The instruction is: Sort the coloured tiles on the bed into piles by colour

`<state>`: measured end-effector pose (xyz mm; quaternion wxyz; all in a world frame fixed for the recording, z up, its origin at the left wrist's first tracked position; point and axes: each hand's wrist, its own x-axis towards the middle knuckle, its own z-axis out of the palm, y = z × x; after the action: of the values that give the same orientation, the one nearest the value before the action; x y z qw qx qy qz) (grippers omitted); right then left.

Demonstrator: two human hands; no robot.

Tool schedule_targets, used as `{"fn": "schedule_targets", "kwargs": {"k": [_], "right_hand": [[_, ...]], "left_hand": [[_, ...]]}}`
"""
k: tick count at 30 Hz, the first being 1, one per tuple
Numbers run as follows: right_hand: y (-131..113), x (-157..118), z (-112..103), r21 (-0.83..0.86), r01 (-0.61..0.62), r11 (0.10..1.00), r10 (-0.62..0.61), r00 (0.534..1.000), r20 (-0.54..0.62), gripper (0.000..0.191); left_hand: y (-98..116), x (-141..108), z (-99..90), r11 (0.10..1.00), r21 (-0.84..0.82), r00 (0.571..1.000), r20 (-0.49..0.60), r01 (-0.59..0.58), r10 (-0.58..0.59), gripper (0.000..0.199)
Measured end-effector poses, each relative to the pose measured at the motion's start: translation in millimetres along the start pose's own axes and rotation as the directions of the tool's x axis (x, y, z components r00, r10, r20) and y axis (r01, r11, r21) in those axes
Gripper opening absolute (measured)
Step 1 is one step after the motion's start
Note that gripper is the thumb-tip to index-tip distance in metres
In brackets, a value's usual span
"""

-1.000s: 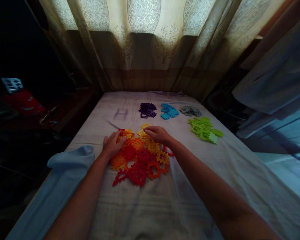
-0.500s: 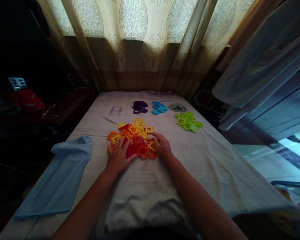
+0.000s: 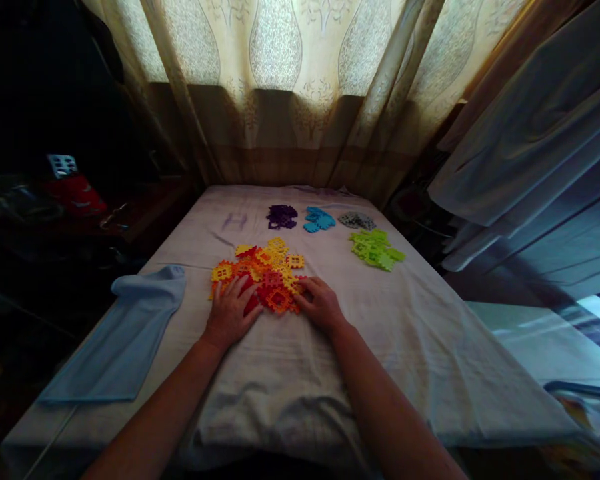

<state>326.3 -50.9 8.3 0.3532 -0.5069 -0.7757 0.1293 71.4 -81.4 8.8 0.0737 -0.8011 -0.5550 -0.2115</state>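
Note:
A mixed pile of red, orange and yellow toothed plastic pieces (image 3: 273, 277) lies on the cloth-covered table (image 3: 290, 373). My left hand (image 3: 230, 313) rests on the pile's near left side, fingers spread over red pieces. At the right edge of the pile is my right hand (image 3: 321, 303), its fingers bent against the pieces; whether it grips one is hidden. Farther back sit separate piles: purple pieces (image 3: 281, 217), blue pieces (image 3: 319, 219), grey pieces (image 3: 357, 221) and lime green pieces (image 3: 376, 249).
A light blue cloth (image 3: 135, 333) lies along the table's left side. Patterned curtains (image 3: 275, 120) hang behind the table. At the left, a red item (image 3: 83, 195) stands on a dark surface. Pale fabric (image 3: 520, 127) hangs at the right.
My right hand has moved slightly left, its fingers now more curled at the pile's edge. The pile's right side is pushed inward. My left hand has shifted slightly left, and the view has tilted a little.

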Motion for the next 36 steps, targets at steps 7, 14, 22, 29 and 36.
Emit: {"fn": "schedule_targets", "kwargs": {"k": [7,14,22,29,36], "right_hand": [[8.1,8.6,0.2,0.011,-0.179,0.984,0.179,0.982,-0.056,0.023],[15.2,10.2,-6.6,-0.022,-0.351,0.936,0.342,0.924,-0.171,0.027],[37.4,12.0,-20.3,0.003,-0.561,0.828,0.547,0.806,-0.225,0.034],[50.0,14.6,-24.9,0.07,-0.638,0.767,0.621,0.712,-0.328,0.037],[35.8,14.0,-24.7,0.051,-0.57,0.82,0.559,0.78,-0.282,0.038]], "left_hand": [[-0.3,1.6,-6.2,0.999,0.01,0.999,-0.024,0.039,-0.039,0.042],[12.4,0.1,-12.2,0.983,-0.026,0.98,0.078,-0.182,0.183,0.041],[11.0,-0.4,-12.1,0.987,-0.038,0.986,0.057,-0.155,0.157,0.034],[9.4,0.4,-14.1,0.989,-0.061,0.99,0.027,-0.137,0.139,0.029],[10.8,2.0,-18.1,0.994,-0.065,0.996,0.024,-0.083,0.085,0.024]]}}
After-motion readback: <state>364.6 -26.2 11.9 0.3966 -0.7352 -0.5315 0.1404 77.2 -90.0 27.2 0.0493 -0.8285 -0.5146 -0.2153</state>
